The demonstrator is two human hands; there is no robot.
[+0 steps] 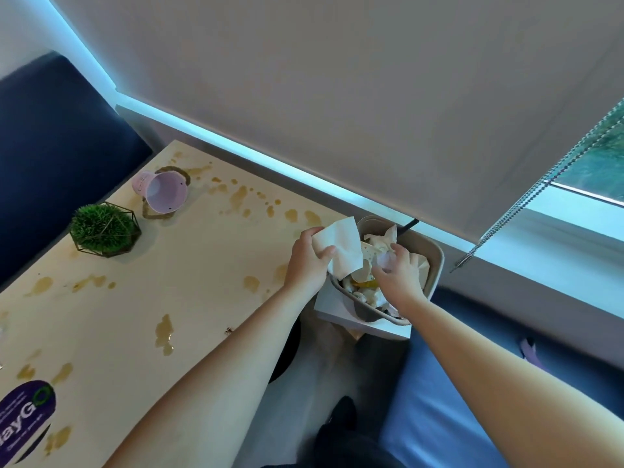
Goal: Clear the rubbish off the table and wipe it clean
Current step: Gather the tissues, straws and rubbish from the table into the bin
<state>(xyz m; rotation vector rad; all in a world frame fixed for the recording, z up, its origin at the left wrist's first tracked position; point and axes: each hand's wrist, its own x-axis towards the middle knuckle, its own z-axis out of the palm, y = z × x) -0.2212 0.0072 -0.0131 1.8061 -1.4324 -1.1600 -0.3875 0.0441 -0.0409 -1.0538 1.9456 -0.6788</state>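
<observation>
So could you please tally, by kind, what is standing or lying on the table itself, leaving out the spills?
Pink bucket, tipped over: 1
Green plant in wire frame: 1
Purple sticker: 1
Total: 3

We see a table on our left, a tipped bucket at its far end, a plant just before it, a sticker nearest us, a bin off the table's right corner, rubbish in it.
</observation>
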